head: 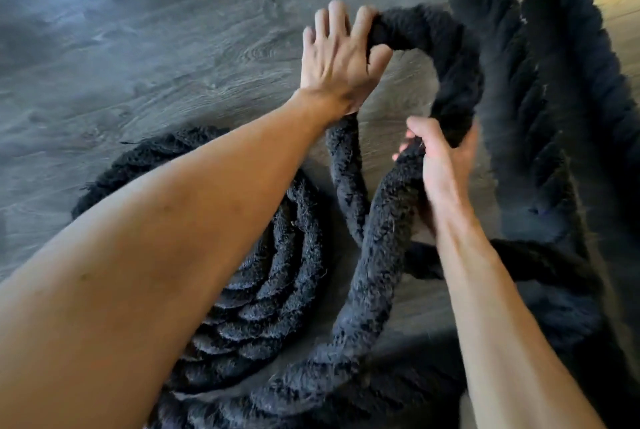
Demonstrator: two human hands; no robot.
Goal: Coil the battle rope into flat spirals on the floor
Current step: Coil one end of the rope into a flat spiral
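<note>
Floor (138,48): grey wood-grain planks, with a warmer strip of light at far right.

The rope (460,82) is black, thick and fuzzy. A flat spiral (277,290) of several turns lies near left, partly hidden under the left forearm (173,238). From its outer turn the rope rises into a raised loop in mid-scene. Loose lengths (540,48) run away along the right side.

The left hand (341,58) is at the far top of the loop. The rope is caught between thumb and index finger, and the other fingers are fairly straight. The right hand (441,165) is nearer, on the right side of the loop, with its fingers curled round the rope.

We judge the step in hand to be laying the next turn round the spiral. Notes for doing it well:
- Lower the loop so that it lies just beside the outer turn, touching it and not riding on top.
- Let the rope roll in the hands so that its twist runs out. A trapped twist would probably lift the turn off the floor.
- Feed slack from the right side before pressing down, so the laid turns are not dragged out of round.
- One strand crosses under the right wrist. We should check that it is clear before the turn closes.
</note>
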